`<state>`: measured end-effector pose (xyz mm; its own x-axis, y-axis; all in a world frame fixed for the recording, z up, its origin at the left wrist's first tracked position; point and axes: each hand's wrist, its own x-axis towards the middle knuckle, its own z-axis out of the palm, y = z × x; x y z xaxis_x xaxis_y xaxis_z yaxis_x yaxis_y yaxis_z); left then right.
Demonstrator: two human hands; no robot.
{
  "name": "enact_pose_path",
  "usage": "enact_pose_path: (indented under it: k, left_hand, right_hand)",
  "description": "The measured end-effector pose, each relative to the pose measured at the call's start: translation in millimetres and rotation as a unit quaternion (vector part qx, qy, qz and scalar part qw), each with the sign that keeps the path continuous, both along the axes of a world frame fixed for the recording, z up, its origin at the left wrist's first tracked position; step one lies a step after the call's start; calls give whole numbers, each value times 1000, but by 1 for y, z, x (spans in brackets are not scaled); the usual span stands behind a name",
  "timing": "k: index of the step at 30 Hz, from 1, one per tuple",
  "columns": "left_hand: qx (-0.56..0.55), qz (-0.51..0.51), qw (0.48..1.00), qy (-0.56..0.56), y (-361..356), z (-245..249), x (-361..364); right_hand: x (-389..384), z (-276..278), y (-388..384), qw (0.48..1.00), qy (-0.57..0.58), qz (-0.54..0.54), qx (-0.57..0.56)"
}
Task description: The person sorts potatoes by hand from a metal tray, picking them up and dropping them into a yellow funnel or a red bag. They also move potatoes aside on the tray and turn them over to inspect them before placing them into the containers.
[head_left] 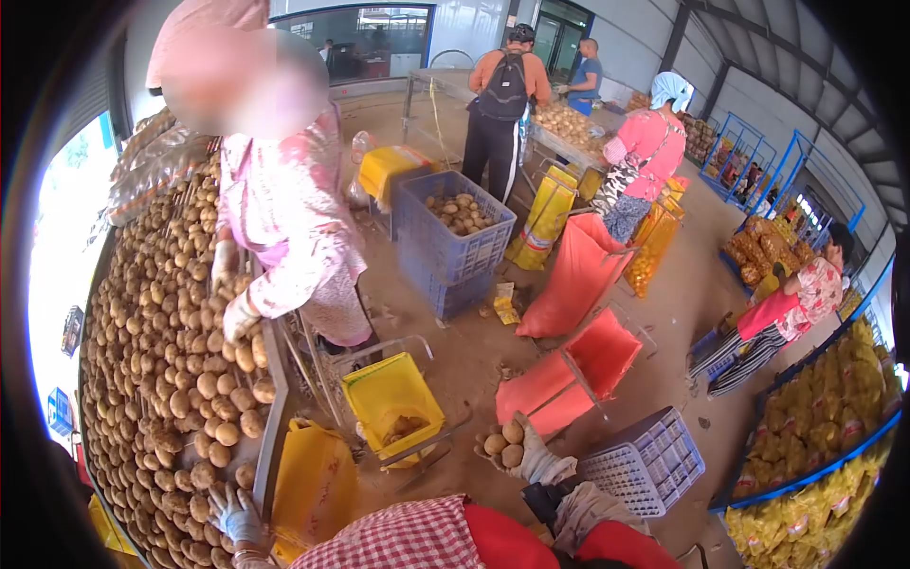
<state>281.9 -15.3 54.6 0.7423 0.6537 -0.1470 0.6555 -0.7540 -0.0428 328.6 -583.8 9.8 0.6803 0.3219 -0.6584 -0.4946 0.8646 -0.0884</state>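
Note:
My left hand (pixel 237 517), in a pale blue-white glove, lies with fingers spread at the near edge of a wide bed of potatoes (pixel 156 379). Its fingertips touch or nearly touch several of them. My right hand (pixel 542 462), also gloved, is held out to the right with several potatoes (pixel 505 444) cupped in it. Below that hand is the brown floor, and an open red sack (pixel 578 370) on a metal frame stands just beyond it. Close to my left hand hangs a yellow sack (pixel 313 484) at the table's metal edge (pixel 276 408).
Across the table a person in pink (pixel 294 218) has gloved hands on the potatoes. An open yellow sack (pixel 393 403), a blue crate of potatoes (pixel 455 232) and a tipped purple-blue crate (pixel 649 465) stand nearby. Filled sacks (pixel 806 427) are stacked at right; other people work behind.

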Motion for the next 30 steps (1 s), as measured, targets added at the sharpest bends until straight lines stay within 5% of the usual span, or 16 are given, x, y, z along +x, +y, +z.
enact_pose_path:
  k: [3, 5, 7, 10, 12, 15, 17, 19, 23, 25, 27, 30]
  left_hand:
    - [-11, 14, 999, 37, 1, 5, 3]
    - [-15, 18, 998, 53, 1, 7, 6]
    - [-24, 28, 998, 49, 2, 6, 7]
    - [-32, 38, 998, 47, 4, 3, 8]
    - [-33, 42, 997, 48, -1, 8, 10]
    - [-35, 49, 997, 43, -2, 8, 9]
    - [-36, 42, 998, 32, -1, 4, 8]
    - [-42, 44, 998, 25, -11, 15, 8]
    - [-56, 32, 998, 24, -12, 27, 5]
    - [-62, 20, 998, 6, -11, 31, 5]
    - [-52, 11, 998, -21, 1, 19, 4]
    - [-41, -18, 999, -28, 1, 30, 3]
  right_hand:
    - [14, 14, -50, 995, 12, 1, 100]
    - [29, 4, -86, 984, 9, -168, -55]
    - [47, -28, -159, 959, -184, -191, -100]
    - [67, 7, -218, 919, -304, -192, -159]
    - [70, 63, -215, 931, -21, -311, -189]
    - [68, 47, -189, 913, -163, -311, -207]
    - [47, -3, -199, 873, 23, -196, -446]
    - [40, -35, -190, 790, 18, -204, -578]
    - [31, -58, -159, 727, -4, -187, -660]
    - [39, -110, -174, 641, -69, -132, -753]
    - [39, -80, -132, 661, -56, -119, -739]
    - [44, -44, -61, 594, -135, -123, -783]
